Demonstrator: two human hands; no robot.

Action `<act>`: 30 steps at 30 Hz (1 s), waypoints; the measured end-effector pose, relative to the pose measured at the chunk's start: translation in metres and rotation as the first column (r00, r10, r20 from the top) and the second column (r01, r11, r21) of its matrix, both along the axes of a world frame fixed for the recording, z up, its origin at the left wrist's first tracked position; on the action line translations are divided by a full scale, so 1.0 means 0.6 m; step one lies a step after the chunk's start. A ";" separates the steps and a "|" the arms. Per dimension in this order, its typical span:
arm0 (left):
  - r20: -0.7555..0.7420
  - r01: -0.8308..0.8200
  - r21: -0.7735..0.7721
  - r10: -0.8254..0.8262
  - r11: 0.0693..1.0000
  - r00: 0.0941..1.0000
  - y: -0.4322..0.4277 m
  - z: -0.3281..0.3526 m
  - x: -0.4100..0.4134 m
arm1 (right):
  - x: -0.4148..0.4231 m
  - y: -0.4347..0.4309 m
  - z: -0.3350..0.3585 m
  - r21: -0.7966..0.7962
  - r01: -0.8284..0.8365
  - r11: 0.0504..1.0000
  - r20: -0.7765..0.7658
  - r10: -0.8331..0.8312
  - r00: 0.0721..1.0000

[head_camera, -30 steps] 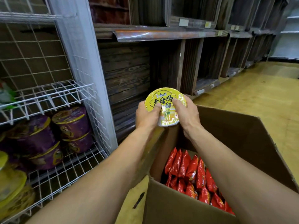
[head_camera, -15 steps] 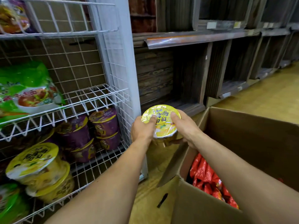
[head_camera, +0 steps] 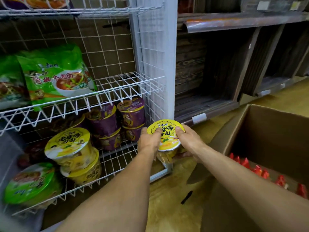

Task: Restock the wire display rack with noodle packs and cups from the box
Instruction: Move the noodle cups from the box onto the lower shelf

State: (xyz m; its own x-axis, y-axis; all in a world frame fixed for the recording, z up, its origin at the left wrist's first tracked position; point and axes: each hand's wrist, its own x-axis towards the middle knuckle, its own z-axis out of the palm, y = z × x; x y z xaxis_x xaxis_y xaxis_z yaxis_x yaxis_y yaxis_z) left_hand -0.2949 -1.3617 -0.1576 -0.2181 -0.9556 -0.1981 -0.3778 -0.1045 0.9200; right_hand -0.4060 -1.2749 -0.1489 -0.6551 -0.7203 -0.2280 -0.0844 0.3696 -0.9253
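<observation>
- The yellow noodle cup (head_camera: 165, 137) hangs in front of the wire display rack (head_camera: 156, 64), by its right post, between the bottom shelf (head_camera: 117, 162) and the cardboard box (head_camera: 267, 131).
- I'd carry it left over the shelf's front lip and set it level on the bare wire beside the stacked yellow cups (head_camera: 73, 151), in front of the purple cups (head_camera: 117, 121).
- The left hand (head_camera: 148, 142) and right hand (head_camera: 189, 141) both grip it, closed round its sides with the thumbs (head_camera: 158, 132) on the lid. The other fingers are mostly hidden underneath.
</observation>
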 end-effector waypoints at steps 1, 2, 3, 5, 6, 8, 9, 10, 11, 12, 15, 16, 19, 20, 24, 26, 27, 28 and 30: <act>0.011 -0.002 0.015 0.002 1.000 1.000 -0.005 -0.004 0.005 | 0.005 -0.006 -0.003 0.008 -0.009 1.000 -0.005 0.009 1.000; 0.016 0.001 0.029 -0.001 1.000 1.000 -0.008 -0.005 0.011 | 0.010 -0.013 -0.005 0.012 -0.019 1.000 -0.007 0.019 1.000; 0.031 -0.003 0.042 0.002 0.999 1.000 -0.014 -0.011 0.016 | 0.016 -0.019 -0.008 0.014 -0.029 0.999 -0.007 0.030 1.000; 0.055 -0.015 0.051 0.013 0.999 0.998 -0.024 -0.016 0.028 | 0.027 -0.032 -0.012 0.015 -0.042 0.999 0.001 0.042 0.999; 0.068 -0.022 0.051 0.018 0.998 0.998 -0.030 -0.019 0.035 | 0.034 -0.038 -0.013 0.020 -0.050 0.999 0.007 0.050 0.999; 0.090 -0.034 0.044 0.030 0.998 0.995 -0.043 -0.022 0.047 | 0.045 -0.052 -0.020 0.036 -0.074 0.997 -0.013 0.075 0.997; 0.106 -0.039 0.052 0.033 0.998 0.994 -0.048 -0.023 0.053 | 0.050 -0.058 -0.023 0.041 -0.095 0.995 -0.026 0.096 0.995; 0.119 -0.048 0.059 0.040 0.997 0.992 -0.053 -0.024 0.059 | 0.054 -0.066 -0.029 0.042 -0.115 0.992 -0.034 0.117 0.993; 0.129 -0.057 0.075 0.047 0.996 0.991 -0.057 -0.025 0.064 | 0.057 -0.075 -0.034 0.040 -0.132 0.990 -0.038 0.134 0.990; 0.127 -0.063 0.088 0.051 0.994 0.991 -0.061 -0.025 0.070 | 0.062 -0.082 -0.036 0.040 -0.150 0.988 -0.041 0.151 0.988; 0.150 -0.099 0.133 0.078 0.986 0.986 -0.072 -0.021 0.087 | 0.079 -0.105 -0.037 0.050 -0.181 0.982 -0.050 0.183 0.982; 0.153 -0.112 0.145 0.089 0.983 0.984 -0.074 -0.019 0.092 | 0.084 -0.112 -0.038 0.051 -0.186 0.981 -0.051 0.189 0.981; 0.133 -0.167 0.161 0.146 0.973 0.980 -0.085 -0.019 0.106 | 0.098 -0.131 -0.044 0.053 -0.195 0.979 -0.043 0.197 0.979; 0.120 -0.179 0.165 0.160 0.970 0.980 -0.083 -0.015 0.112 | 0.101 -0.139 -0.049 0.048 -0.205 0.978 -0.038 0.207 0.978; 0.088 -0.270 0.174 0.258 0.947 0.962 -0.093 -0.017 0.132 | 0.120 -0.157 -0.062 0.016 -0.241 0.971 -0.062 0.241 0.969; 0.055 -0.304 0.184 0.299 0.935 0.953 -0.099 -0.022 0.140 | 0.135 -0.168 -0.069 0.005 -0.258 0.966 -0.057 0.258 0.964; 0.041 -0.321 0.194 0.319 0.927 0.947 -0.104 -0.026 0.144 | 0.144 -0.172 -0.071 0.002 -0.268 0.963 -0.051 0.268 0.962; 0.024 -0.339 0.201 0.341 0.919 0.940 -0.106 -0.028 0.148 | 0.151 -0.177 -0.076 -0.006 -0.273 0.962 -0.045 0.273 0.961; 0.012 -0.366 0.208 0.372 0.907 0.928 -0.117 -0.039 0.154 | 0.159 -0.187 -0.086 -0.009 -0.281 0.960 -0.040 0.280 0.959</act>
